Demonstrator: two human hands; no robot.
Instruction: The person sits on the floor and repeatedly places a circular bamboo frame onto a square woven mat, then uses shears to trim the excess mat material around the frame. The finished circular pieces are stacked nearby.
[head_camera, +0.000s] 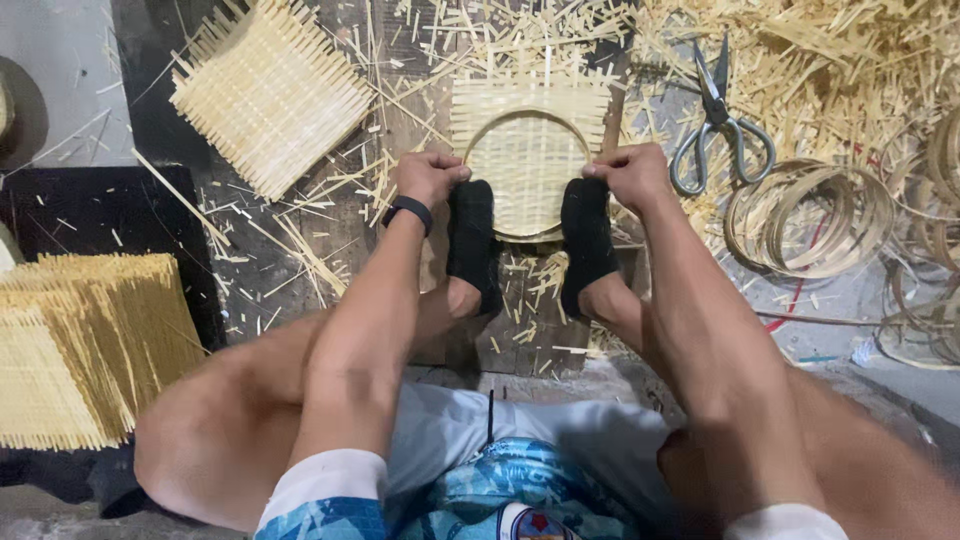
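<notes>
A square woven bamboo mat (527, 150) lies on the floor with a round bamboo hoop (480, 130) pressed onto it. My left hand (430, 175) grips the hoop's left edge, fingers curled; a black band sits on that wrist. My right hand (630, 172) grips the hoop's right edge the same way. Both feet in black socks (472, 240) (588, 240) press on the near rim of the hoop and mat, just inside the hands.
Another woven mat (268, 95) lies at the back left. A stack of mats (85, 345) sits near my left knee. Scissors (720, 125) lie to the right, beside coiled bamboo hoops (808, 215). Bamboo slivers (850, 60) litter the floor.
</notes>
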